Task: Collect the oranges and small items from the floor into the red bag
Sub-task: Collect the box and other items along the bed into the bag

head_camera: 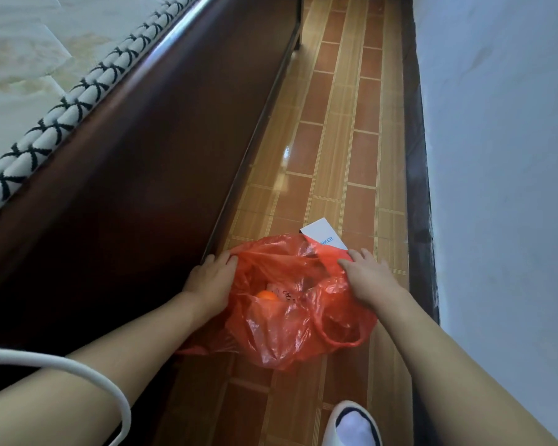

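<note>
Looking down, we see our two hands on either side of the red bag (pixel 281 304), which sits crumpled on the tiled floor (pixel 332 130) in the narrow strip between the dark wooden bed frame (pixel 142 175) and the wall (pixel 503 156). Our left hand (pixel 211 280) grips the bag's left edge, fingers curled over the plastic close to the foot of the bed frame. Our right hand (pixel 366 273) lies on the bag's right edge with fingers spread and fairly straight; we cannot tell whether it pinches the plastic underneath. Through the bag's open mouth we see an orange (pixel 266 296) lying inside, beside a pale packet with dark writing. A white box with blue lettering (pixel 322 236) lies on the floor just beyond the bag, its near corner hidden by the plastic. A white slipper (pixel 351 423) shows at the bottom edge, and a white cable (pixel 87 375) loops over our left forearm.
</note>
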A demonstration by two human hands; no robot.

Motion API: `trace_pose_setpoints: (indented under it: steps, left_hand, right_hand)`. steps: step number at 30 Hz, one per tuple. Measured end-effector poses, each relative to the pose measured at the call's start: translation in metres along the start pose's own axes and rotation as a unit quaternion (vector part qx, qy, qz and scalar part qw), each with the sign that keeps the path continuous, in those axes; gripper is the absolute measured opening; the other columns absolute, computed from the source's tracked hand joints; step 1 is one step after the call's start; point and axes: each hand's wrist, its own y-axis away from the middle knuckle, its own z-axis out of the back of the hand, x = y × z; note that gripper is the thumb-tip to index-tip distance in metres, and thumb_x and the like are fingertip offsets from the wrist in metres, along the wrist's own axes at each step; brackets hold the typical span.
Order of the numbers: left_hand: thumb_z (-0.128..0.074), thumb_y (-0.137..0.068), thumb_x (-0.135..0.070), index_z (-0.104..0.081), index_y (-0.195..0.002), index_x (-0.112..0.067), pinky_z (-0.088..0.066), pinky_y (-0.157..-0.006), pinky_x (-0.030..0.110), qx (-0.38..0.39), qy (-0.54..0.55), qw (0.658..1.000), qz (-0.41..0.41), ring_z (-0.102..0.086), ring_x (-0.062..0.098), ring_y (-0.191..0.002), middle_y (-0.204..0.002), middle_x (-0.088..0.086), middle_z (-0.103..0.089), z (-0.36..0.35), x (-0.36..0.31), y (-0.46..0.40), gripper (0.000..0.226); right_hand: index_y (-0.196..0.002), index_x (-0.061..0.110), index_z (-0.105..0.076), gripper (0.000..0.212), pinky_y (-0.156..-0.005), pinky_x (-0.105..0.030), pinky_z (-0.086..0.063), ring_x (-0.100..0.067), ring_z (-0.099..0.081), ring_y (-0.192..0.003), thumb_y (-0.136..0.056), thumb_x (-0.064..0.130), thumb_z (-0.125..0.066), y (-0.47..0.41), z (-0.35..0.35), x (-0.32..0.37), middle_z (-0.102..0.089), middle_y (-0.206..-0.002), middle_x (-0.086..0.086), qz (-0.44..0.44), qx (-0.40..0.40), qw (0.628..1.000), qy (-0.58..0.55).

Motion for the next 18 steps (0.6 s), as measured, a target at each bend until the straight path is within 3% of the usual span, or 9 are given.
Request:
trace_pose_setpoints:
  steps: [3,5,8,11,15,18]
  left_hand:
    - [-0.054,-0.085,-0.019,-0.048,-0.138,-0.019,-0.049,-0.098,0.046,-0.010,0.070,0.997,0.031,-0.049,0.029,-0.119,-0.138,0.001,-0.047,0.004,-0.012,-0.002,0.054]
    - [-0.051,-0.084,-0.026,-0.049,-0.137,-0.019,-0.048,-0.096,0.047,-0.014,0.086,0.995,0.038,-0.048,0.029,-0.121,-0.139,0.001,-0.047,0.006,-0.021,-0.002,0.053]
    - [-0.057,-0.090,-0.044,-0.041,-0.144,-0.018,-0.045,-0.097,0.046,-0.020,0.048,0.997,0.054,-0.046,0.029,-0.128,-0.148,0.000,-0.040,0.003,-0.030,-0.002,0.062]
    - [-0.068,-0.090,-0.048,-0.027,-0.154,-0.017,-0.043,-0.106,0.047,-0.009,-0.020,0.998,0.054,-0.039,0.029,-0.138,-0.162,0.002,-0.024,-0.003,-0.028,-0.002,0.083]
    - [-0.073,-0.088,-0.047,-0.021,-0.158,-0.016,-0.040,-0.111,0.050,-0.011,-0.039,0.994,0.097,-0.034,0.031,-0.144,-0.168,0.006,-0.012,-0.005,-0.022,-0.006,0.092]
    - [-0.076,-0.088,-0.034,-0.015,-0.160,-0.017,-0.038,-0.113,0.052,-0.004,-0.054,0.993,0.104,-0.032,0.033,-0.144,-0.169,0.007,-0.003,-0.007,-0.021,-0.009,0.095]
  right_hand:
    - [-0.147,0.026,-0.047,0.058,-0.115,-0.049,-0.031,-0.024,-0.033,-0.146,-0.090,0.023,-0.053,0.002,0.022,0.043,-0.041,-0.157,0.000,0.073,-0.167,0.982,-0.053]
    - [-0.150,0.027,-0.046,0.066,-0.120,-0.050,-0.026,-0.023,-0.031,-0.149,-0.086,0.035,-0.056,0.008,0.024,0.081,-0.041,-0.159,0.000,0.170,-0.215,0.952,-0.135]
    - [-0.159,0.028,-0.032,0.078,-0.123,-0.057,-0.013,-0.026,-0.013,-0.158,-0.090,0.048,-0.061,0.011,-0.011,0.106,-0.023,-0.169,-0.001,0.242,-0.144,0.956,-0.081]
    - [-0.164,0.023,-0.017,0.085,-0.124,-0.061,-0.004,-0.031,0.001,-0.159,-0.095,0.042,-0.064,0.007,-0.051,0.079,-0.007,-0.173,-0.006,0.193,-0.037,0.980,0.003]
    - [-0.162,0.021,-0.023,0.073,-0.125,-0.059,-0.001,-0.029,-0.004,-0.159,-0.096,0.037,-0.049,0.002,-0.061,0.039,-0.013,-0.172,-0.006,0.110,-0.056,0.992,-0.026]
    - [-0.162,0.021,-0.026,0.074,-0.126,-0.059,-0.001,-0.029,-0.007,-0.159,-0.092,0.041,-0.043,-0.001,-0.051,0.033,-0.016,-0.171,-0.006,0.075,-0.057,0.993,-0.072]
